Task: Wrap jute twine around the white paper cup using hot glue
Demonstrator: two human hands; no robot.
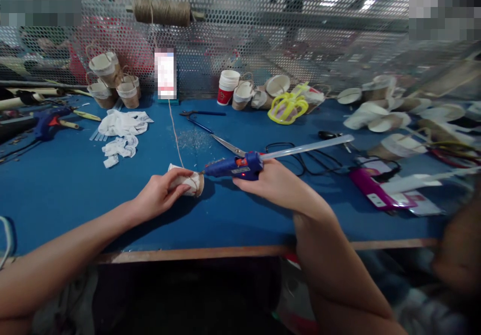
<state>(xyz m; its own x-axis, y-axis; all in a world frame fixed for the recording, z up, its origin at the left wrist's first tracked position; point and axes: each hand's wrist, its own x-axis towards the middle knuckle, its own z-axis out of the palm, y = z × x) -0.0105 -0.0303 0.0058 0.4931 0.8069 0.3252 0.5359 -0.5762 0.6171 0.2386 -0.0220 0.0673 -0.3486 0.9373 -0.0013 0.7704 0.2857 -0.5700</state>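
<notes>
Now your left hand (161, 193) closes around a small white paper cup (187, 176) that lies on its side on the blue table (75, 189), near the front edge. Thin brown twine (198, 184) is wound on the end toward your other hand, and the cup's inside is hidden. Your right hand (271, 182) grips a blue hot glue gun (235, 166). Its nozzle touches the wound end, and a clear glue stick (308, 147) stands out behind. At the back left, twine-wrapped paper cups (112, 80) stand upright together.

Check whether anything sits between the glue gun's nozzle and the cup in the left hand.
Nothing visible does. The glue gun in the right hand has its nozzle tip right at the twine-wrapped end of the cup, which the left hand grips. The twine strand leaves the cup left of the nozzle.
</notes>
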